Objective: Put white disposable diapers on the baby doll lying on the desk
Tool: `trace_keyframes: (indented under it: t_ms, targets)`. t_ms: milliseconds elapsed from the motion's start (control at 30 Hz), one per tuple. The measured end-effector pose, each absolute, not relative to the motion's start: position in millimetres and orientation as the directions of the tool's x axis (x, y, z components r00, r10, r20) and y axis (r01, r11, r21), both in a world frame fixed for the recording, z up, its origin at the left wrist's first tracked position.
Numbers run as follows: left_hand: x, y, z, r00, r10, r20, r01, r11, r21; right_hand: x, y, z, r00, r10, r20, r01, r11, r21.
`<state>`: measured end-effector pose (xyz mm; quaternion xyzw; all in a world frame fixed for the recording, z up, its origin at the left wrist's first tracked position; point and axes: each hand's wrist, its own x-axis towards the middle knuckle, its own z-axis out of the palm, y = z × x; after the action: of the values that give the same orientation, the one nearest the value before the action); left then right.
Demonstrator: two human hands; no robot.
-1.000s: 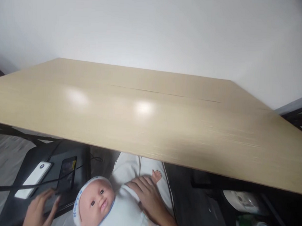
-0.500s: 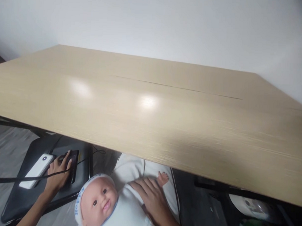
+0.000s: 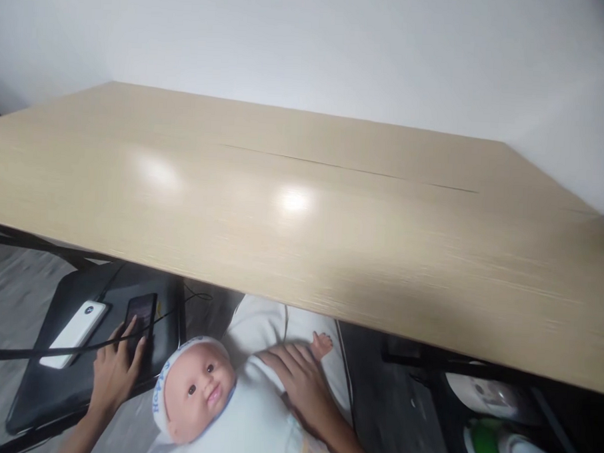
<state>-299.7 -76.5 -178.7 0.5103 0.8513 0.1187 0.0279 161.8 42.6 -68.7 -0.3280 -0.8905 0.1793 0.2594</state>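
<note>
A baby doll (image 3: 199,389) in a white lettered headband and pale clothes lies across my lap, its face turned up. My right hand (image 3: 298,380) rests flat on the doll's body, fingers stretched out, close to the doll's small hand (image 3: 321,345). At the left, my left hand (image 3: 116,365) is open over a black chair seat (image 3: 34,392). Its fingertips are at the lower part of a dark phone (image 3: 142,310), seemingly touching the screen. A white power bank (image 3: 70,333) lies on the seat to the left of that hand.
A light wooden table (image 3: 262,231) spans the view in front of me, up against a white wall (image 3: 310,46). A black cable (image 3: 6,355) crosses in front of my left hand. Under the table at the right are a white object (image 3: 489,398) and a green-and-white one (image 3: 487,445).
My left hand has drawn back down the phone, uncovering more of its screen. My right hand stays on the doll. The whole view has shifted slightly.
</note>
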Motion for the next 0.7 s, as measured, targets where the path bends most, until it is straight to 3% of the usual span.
trace_keyframes:
  t_ms: [700]
  targets:
    - [-281.4, -60.7, -171.0, -0.565, 0.825, 0.011, 0.818, 0.558, 0.137, 165.5, 38.9, -68.0, -0.681, 0.676, 0.281, 0.502, 0.711, -0.492]
